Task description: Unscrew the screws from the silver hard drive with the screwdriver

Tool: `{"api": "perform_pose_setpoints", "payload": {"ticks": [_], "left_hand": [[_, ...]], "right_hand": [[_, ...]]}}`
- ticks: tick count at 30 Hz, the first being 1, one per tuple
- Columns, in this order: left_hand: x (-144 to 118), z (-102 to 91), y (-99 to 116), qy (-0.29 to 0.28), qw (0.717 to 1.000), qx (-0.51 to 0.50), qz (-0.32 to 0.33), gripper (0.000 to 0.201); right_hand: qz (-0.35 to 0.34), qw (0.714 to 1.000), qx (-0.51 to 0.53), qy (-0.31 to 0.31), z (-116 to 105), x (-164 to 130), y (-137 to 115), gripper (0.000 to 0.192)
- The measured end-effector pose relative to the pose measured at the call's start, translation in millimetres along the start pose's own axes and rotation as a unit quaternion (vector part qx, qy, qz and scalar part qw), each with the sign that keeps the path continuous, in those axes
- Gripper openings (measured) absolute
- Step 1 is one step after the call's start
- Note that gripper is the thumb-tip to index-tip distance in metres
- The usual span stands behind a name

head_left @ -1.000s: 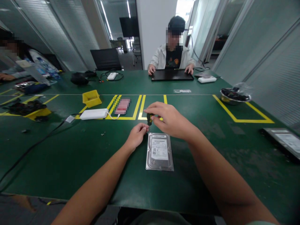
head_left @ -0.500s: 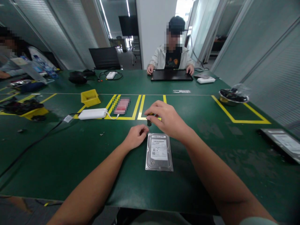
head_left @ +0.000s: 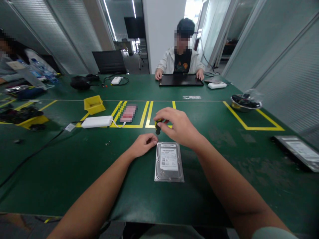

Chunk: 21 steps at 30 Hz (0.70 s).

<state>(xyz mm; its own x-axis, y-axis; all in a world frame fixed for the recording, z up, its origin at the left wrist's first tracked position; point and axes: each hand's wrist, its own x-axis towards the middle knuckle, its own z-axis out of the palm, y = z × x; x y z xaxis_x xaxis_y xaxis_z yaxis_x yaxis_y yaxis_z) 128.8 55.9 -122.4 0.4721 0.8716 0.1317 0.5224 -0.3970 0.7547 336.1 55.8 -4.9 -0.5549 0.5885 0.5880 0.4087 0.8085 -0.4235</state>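
Note:
A silver hard drive (head_left: 169, 161) with a white label lies flat on the green table (head_left: 74, 166) in front of me. My right hand (head_left: 178, 127) grips a short black-and-yellow screwdriver (head_left: 158, 127), held upright over the drive's far left corner. My left hand (head_left: 143, 144) rests with curled fingers against that same corner, touching the drive's edge. The screwdriver's tip is hidden behind my fingers.
Beyond the drive lie a white power bank (head_left: 96, 121), a yellow bin (head_left: 93, 104) and a pink item inside yellow tape lines. A bowl (head_left: 245, 102) stands at the right, another drive (head_left: 297, 152) at the far right. A person sits opposite at a laptop (head_left: 181, 80); another person is at far left.
Both hands stay at the drive's far left corner; my right hand's fingers have shifted slightly around the screwdriver. The view has drifted a little.

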Motion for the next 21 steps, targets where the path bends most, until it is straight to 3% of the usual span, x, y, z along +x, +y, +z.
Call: {"api": "perform_pose_setpoints", "payload": {"ticks": [4,13,21], "left_hand": [[1.5,0.2,-0.7,0.003,1.000,0.001,-0.007,0.015],[2.1,1.5,-5.1,0.003,1.000,-0.007,-0.003,0.017],[2.3,2.9,-8.2,0.001,1.000,-0.014,0.001,0.016]], "right_hand": [[0.011,1.000,0.001,0.004,-0.6,1.4,-0.8,0.011],[-0.031,0.999,0.010,-0.044,-5.2,0.6,0.0,0.028],[-0.018,0.997,-0.037,-0.064,-6.9,1.4,-0.2,0.037]]}}
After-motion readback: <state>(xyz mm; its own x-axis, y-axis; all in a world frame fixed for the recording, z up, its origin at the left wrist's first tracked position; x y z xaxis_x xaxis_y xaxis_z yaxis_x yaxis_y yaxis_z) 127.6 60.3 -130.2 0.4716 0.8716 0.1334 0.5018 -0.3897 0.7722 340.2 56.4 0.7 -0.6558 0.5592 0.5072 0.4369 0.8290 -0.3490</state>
